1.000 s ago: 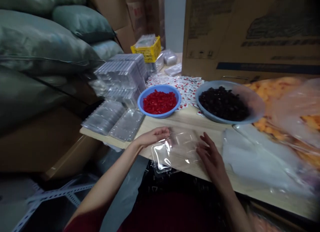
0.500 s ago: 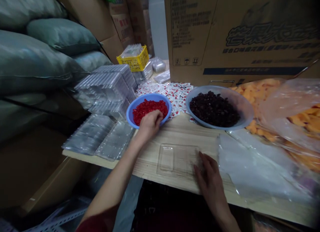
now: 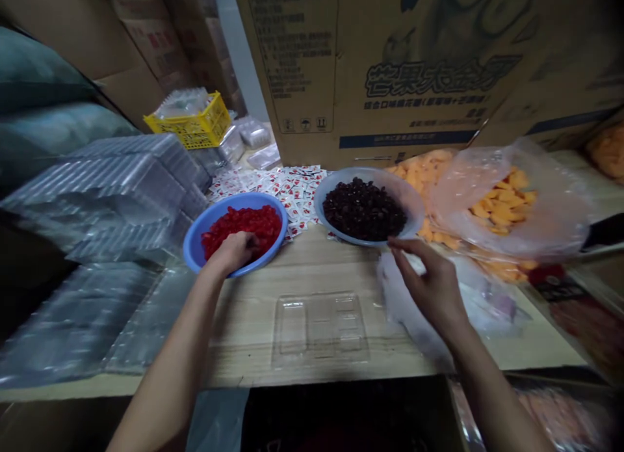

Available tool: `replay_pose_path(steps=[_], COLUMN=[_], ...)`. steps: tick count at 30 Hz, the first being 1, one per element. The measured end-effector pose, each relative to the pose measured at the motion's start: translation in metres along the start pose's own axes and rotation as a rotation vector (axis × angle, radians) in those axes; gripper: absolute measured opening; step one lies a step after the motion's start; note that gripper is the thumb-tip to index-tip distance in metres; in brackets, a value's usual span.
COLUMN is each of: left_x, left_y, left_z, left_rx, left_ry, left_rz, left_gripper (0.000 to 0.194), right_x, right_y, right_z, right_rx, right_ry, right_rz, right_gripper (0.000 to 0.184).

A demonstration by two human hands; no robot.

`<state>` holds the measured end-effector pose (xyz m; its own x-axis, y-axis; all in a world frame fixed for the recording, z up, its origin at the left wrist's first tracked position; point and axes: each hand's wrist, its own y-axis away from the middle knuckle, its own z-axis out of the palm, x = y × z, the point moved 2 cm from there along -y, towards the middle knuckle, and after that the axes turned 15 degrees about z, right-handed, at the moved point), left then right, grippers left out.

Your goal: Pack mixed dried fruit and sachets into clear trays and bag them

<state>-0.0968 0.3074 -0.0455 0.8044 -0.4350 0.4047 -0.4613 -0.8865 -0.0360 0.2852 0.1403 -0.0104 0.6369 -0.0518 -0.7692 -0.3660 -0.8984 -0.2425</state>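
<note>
At the far left, sacks (image 3: 73, 127) lie behind stacked clear trays (image 3: 141, 179); more trays lie flat in front on the worktop (image 3: 234, 348). A yellow crate (image 3: 195, 128) stands farther back. Next, the left hand (image 3: 238, 250) reaches into a blue bowl (image 3: 194, 239), fingers curled down on red pieces (image 3: 260, 223); their tips are hidden, so a pinch cannot be told. Packets (image 3: 292, 188) spread behind, before a carton (image 3: 312, 140). An empty clear tray (image 3: 319, 332) lies near the front edge, between the forearms. Dark pieces (image 3: 363, 208) fill a pale bowl (image 3: 414, 208). The right hand (image 3: 397, 247) has thumb and forefinger close together at its near rim; contact is unclear. Bags of orange pieces (image 3: 504, 201) lie farthest right.
</note>
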Motion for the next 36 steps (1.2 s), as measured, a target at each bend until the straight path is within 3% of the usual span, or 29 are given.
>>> replay_pose_path(steps=[2, 4, 7, 9, 12, 15, 19, 21, 24, 26, 28, 32, 34, 36], left_x=[0.006, 0.019, 0.054, 0.085, 0.133, 0.164, 0.177, 0.178, 0.182, 0.181, 0.172, 0.110, 0.069, 0.031], left_y=[0.006, 0.016, 0.037, 0.052, 0.072, 0.084, 0.081, 0.077, 0.077, 0.079, 0.078, 0.055, 0.032, 0.011], left_z=[-0.008, -0.015, -0.011, 0.005, 0.042, 0.076, 0.100, 0.109, 0.117, 0.110, 0.087, 0.020, -0.002, -0.008], left_rx=[0.185, 0.424, 0.663, 0.614, 0.327, 0.115, 0.104, 0.135, 0.134, 0.153, 0.271, 0.638, 0.575, 0.270], left_ry=[0.014, 0.037, 0.159, 0.304, 0.552, 0.611, 0.500, 0.404, 0.299, 0.282, 0.273, 0.059, -0.079, -0.125], left_rz=[-0.025, -0.046, 0.012, 0.094, 0.182, 0.191, 0.267, 0.338, 0.381, 0.388, 0.385, 0.215, 0.096, -0.042], left_gripper=[0.008, 0.015, 0.025, 0.026, 0.019, 0.015, 0.013, 0.013, 0.019, 0.022, 0.023, 0.021, 0.024, 0.024], right_x=[0.004, 0.014, 0.028, 0.034, 0.039, 0.042, 0.043, 0.038, 0.023, 0.015, 0.011, 0.014, 0.016, 0.017], right_y=[-0.051, -0.094, -0.129, -0.136, -0.138, -0.139, -0.123, -0.096, -0.036, 0.005, 0.035, 0.057, 0.060, 0.063], right_z=[0.010, 0.032, 0.063, 0.075, 0.078, 0.068, 0.050, 0.043, 0.040, 0.045, 0.053, 0.075, 0.083, 0.084], right_rx=[-0.049, -0.229, -0.330, -0.338, -0.295, -0.220, -0.148, -0.155, -0.307, -0.431, -0.482, -0.497, -0.490, -0.466], right_ry=[0.173, 0.442, 0.514, 0.509, 0.495, 0.464, 0.130, -0.095, -0.210, -0.187, -0.146, -0.058, -0.024, -0.026], right_rz=[-0.027, 0.058, 0.124, 0.149, 0.183, 0.199, 0.165, 0.138, 0.092, 0.078, 0.050, -0.038, -0.066, -0.067], right_gripper=[0.022, 0.021, 0.022, 0.020, 0.017, 0.017, 0.020, 0.017, 0.014, 0.012, 0.012, 0.022, 0.023, 0.020])
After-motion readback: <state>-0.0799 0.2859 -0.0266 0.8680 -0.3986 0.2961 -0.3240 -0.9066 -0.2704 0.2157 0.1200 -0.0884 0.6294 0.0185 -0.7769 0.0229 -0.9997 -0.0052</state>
